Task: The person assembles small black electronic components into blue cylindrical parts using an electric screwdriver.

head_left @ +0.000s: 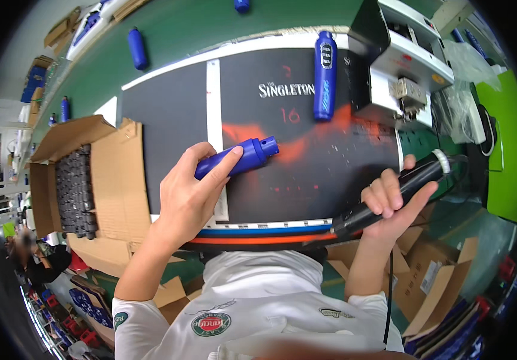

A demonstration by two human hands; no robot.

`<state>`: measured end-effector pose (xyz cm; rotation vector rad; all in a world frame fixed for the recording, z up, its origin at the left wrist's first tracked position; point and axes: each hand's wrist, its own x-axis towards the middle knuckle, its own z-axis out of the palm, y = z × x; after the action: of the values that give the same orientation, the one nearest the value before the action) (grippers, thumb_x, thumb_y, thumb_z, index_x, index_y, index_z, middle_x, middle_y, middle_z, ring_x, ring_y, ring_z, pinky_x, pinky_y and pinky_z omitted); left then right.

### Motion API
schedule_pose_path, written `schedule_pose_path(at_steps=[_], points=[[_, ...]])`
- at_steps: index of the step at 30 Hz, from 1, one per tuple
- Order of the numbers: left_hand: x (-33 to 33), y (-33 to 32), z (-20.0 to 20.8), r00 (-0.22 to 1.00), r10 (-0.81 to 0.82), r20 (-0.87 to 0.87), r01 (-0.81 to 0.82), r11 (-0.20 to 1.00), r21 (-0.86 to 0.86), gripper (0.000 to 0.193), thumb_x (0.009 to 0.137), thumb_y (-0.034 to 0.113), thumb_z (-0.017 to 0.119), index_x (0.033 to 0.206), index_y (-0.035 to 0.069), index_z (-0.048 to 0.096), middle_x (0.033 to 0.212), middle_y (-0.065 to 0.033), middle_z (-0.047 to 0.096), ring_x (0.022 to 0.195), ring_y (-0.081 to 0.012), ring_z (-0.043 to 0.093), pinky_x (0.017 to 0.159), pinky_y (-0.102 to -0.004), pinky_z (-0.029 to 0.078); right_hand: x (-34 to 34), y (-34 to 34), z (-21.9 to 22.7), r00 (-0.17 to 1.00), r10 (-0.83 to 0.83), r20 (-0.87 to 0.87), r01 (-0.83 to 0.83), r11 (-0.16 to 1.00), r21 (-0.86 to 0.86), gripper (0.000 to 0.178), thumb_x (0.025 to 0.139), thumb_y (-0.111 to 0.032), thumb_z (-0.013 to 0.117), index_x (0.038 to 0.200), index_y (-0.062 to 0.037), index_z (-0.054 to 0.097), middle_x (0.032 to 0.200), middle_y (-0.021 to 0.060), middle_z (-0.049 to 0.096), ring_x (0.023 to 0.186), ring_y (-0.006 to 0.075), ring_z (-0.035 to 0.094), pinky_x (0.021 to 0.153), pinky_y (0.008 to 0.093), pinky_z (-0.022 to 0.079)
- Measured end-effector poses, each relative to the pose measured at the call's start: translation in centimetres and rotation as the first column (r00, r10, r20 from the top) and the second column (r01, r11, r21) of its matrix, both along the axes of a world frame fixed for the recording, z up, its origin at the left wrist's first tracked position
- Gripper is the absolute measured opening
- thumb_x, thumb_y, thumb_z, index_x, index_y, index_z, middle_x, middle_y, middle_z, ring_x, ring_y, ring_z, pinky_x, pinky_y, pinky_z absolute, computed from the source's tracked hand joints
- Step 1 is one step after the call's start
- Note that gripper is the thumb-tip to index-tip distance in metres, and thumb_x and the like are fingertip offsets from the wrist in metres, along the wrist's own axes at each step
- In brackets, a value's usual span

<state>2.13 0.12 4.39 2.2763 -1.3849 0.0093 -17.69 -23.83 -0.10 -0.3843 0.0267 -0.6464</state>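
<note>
My left hand [189,195] is closed round a blue plastic cylindrical housing [246,157], held tilted over the black mat with its narrower, holed end toward the upper right. My right hand [393,201] grips a black corded electric screwdriver [414,183], its thin bit pointing down and left near the mat's front edge. The tool's tip and the blue housing are well apart. A second blue housing [325,84], with a dark oval panel on its face, lies on the mat ahead, beside a white machine.
The black printed mat [177,120] covers the green bench. At left, an open cardboard box [114,186] holds rows of black parts [75,192]. The white machine [399,72] with a metal fixture stands at the far right. Another blue housing [138,49] lies beyond. Cardboard cartons [429,276] sit below right.
</note>
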Motion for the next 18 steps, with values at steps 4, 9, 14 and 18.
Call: schedule_pose_path(at_steps=[4,9,14,18], points=[[-2.1,0.1,-1.4,0.995,-0.008,0.099,0.014,0.998,-0.055,0.049,0.072,0.003,0.074,0.12,0.015,0.067,0.105,-0.0126,0.059,0.087,-0.0294,0.06,0.074,-0.0379,0.051,-1.3,-2.4,4.0,0.975,-0.192,0.116,0.212,0.956,-0.202,0.055,0.094,-0.053,0.057,0.123,-0.0068,0.047,0.065,-0.0018,0.045,0.05,0.0069,0.041,0.048,0.0212,0.036],[-2.4,-0.8,-1.5,0.993,-0.074,0.092,0.083,0.991,-0.105,0.05,0.07,0.0,0.074,0.118,0.013,0.067,0.108,-0.0137,0.059,0.092,-0.0317,0.059,0.079,-0.0397,0.049,-1.5,-7.0,7.7,0.878,-0.428,0.215,0.474,0.719,-0.508,0.069,0.089,-0.065,0.055,0.124,-0.0048,0.05,0.074,0.0001,0.049,0.06,0.0108,0.043,0.058,0.0262,0.035],[-2.8,-0.7,-2.1,0.988,-0.018,0.151,0.04,0.989,-0.144,0.049,0.071,0.004,0.074,0.118,0.015,0.068,0.109,-0.0147,0.061,0.093,-0.0306,0.061,0.08,-0.0409,0.048,1.0,-8.8,11.3,0.909,-0.299,0.289,0.413,0.568,-0.712,0.077,0.083,-0.082,0.042,0.117,-0.0152,0.06,0.07,-0.001,0.055,0.053,0.0116,0.047,0.054,0.0277,0.038],[-2.7,-0.9,-2.6,0.986,-0.033,0.164,0.061,0.984,-0.169,0.048,0.074,0.002,0.072,0.12,0.013,0.066,0.111,-0.0156,0.062,0.093,-0.0314,0.062,0.082,-0.0413,0.048,3.7,-9.4,13.2,0.857,-0.444,0.261,0.479,0.501,-0.721,0.076,0.083,-0.083,0.038,0.106,-0.015,0.063,0.057,0.0,0.05,0.045,0.0117,0.042,0.046,0.0291,0.035]])
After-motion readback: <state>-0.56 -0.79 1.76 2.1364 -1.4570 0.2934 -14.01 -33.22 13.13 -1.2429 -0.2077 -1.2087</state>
